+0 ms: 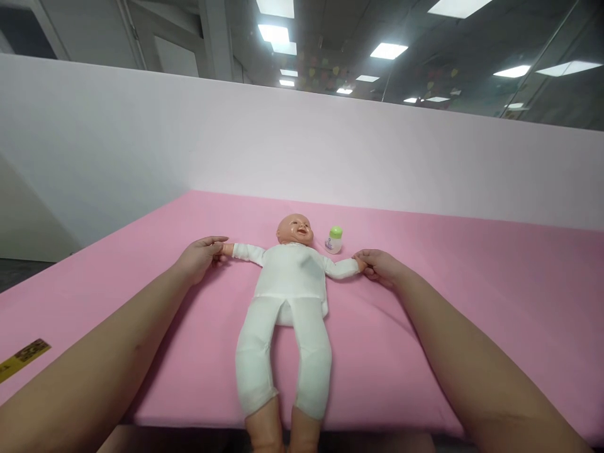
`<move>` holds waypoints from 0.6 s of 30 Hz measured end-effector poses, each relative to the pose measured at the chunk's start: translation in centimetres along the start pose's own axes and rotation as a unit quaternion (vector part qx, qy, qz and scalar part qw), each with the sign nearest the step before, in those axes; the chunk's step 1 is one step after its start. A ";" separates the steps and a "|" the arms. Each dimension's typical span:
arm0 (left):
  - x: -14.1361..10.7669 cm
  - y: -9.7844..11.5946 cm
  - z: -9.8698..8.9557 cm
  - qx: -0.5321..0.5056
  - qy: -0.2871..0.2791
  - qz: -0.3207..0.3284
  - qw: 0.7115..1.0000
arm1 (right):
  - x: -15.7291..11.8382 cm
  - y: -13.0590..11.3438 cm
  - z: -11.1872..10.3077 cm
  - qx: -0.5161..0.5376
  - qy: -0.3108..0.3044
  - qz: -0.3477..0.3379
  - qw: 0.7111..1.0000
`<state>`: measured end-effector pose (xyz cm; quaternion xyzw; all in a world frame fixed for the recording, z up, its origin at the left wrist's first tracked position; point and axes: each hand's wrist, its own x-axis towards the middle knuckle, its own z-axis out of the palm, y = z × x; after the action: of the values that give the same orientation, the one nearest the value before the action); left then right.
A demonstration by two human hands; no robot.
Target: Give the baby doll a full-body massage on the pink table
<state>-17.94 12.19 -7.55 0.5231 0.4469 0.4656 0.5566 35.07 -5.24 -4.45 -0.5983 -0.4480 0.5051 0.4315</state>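
Note:
A baby doll [291,277] with a white cloth body lies on its back on the pink table surface [387,352], head toward the far side. Its lower legs reach past the near edge. My left hand [201,257] is closed around the doll's hand on the left, and that arm is stretched out sideways. On the other side, my right hand [379,265] pinches the doll's other hand, with the arm spread out and slightly bent. Close to the doll's head stands a small baby bottle [335,240] with a green cap, touched by neither hand.
A white partition [330,151] rises behind the pink surface and along its left side. At the lower left lies a yellow label strip [23,358] with a printed code. Ceiling lights show above the partition.

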 end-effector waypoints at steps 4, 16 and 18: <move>0.3 -0.2 -0.1 -0.018 -0.005 0.003 1.000 | 0.1 0.1 -0.6 0.048 -0.026 -0.002 0.999; -0.2 -0.1 0.2 -0.016 -0.031 0.018 0.999 | -0.4 0.0 -1.1 0.021 -0.102 -0.010 0.994; -0.2 0.0 0.2 -0.025 -0.029 0.011 0.999 | -0.1 0.1 -0.8 0.013 -0.073 0.005 0.997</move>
<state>-17.74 12.00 -7.53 0.5275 0.4127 0.4674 0.5771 35.85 -5.43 -4.39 -0.5561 -0.4688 0.5553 0.4032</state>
